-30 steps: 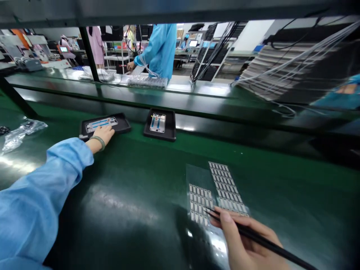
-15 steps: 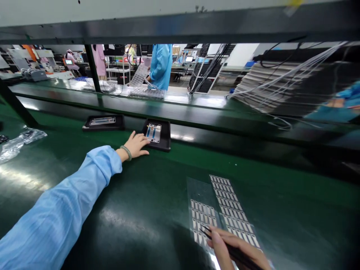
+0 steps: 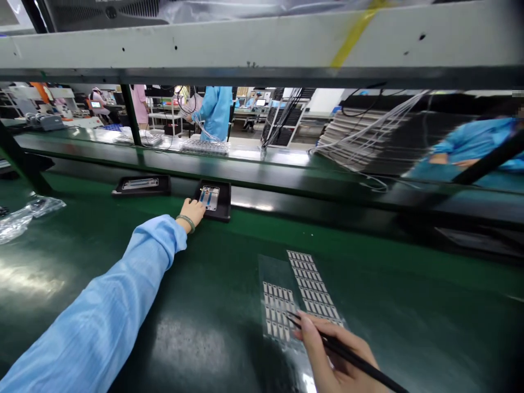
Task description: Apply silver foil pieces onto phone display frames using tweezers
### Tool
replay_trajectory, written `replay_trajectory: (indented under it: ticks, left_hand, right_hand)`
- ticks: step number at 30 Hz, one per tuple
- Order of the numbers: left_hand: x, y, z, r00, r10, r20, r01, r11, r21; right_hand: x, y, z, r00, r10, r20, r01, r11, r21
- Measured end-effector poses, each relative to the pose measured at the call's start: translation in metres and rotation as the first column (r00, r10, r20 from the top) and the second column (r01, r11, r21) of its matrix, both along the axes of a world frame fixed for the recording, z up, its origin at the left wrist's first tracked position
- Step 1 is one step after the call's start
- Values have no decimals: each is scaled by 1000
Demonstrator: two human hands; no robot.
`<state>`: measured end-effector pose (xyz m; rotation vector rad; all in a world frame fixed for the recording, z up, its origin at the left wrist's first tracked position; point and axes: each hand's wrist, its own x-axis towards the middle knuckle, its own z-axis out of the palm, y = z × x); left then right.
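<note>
At the back of the bench, my left hand [image 3: 192, 213] reaches to a shallow black tray [image 3: 225, 203]. Its fingers bend over the tray's left side, with the tips at a silver phone frame [image 3: 210, 197] lying inside. The thumb is mostly hidden. My right hand [image 3: 333, 349] pinches dark tweezers [image 3: 346, 353]. Their tips are over a clear sheet [image 3: 273, 267] bearing rows of small pale stickers [image 3: 277, 305]. Whether the tips touch a sticker I cannot tell. Beside it lies a second strip of stickers [image 3: 313, 284].
Another black tray [image 3: 142, 185] with a silver part stands further left. Crumpled clear plastic [image 3: 30, 217] lies at the left edge. A raised ledge [image 3: 262, 180] runs behind the trays, and a shelf beam [image 3: 229, 52] crosses overhead. Co-workers [image 3: 216, 112] are beyond.
My left hand has moved closer onto the tray, its fingers now bent at its left side. The tweezers stay over the sticker sheet. The view has tilted up and turned right.
</note>
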<state>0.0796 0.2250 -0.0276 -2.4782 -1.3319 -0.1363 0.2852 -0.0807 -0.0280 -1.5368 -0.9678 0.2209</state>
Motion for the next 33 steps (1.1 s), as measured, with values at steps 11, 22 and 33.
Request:
replay_trajectory:
  ticks: [11, 22, 33]
  left_hand:
    - [-69, -167, 24, 929, -366, -54, 337, 897, -287]
    - [-60, -294, 39, 695, -641, 325, 710, 539, -454]
    - [44, -240, 7, 546, -817, 186, 828, 494, -264]
  right_hand:
    - [28, -18, -4, 938, -136, -319, 158, 987, 43]
    - [19, -11, -13, 920, -29, -391, -50, 980, -191]
    - [21, -8, -16, 943, -77, -324, -19, 959, -281]
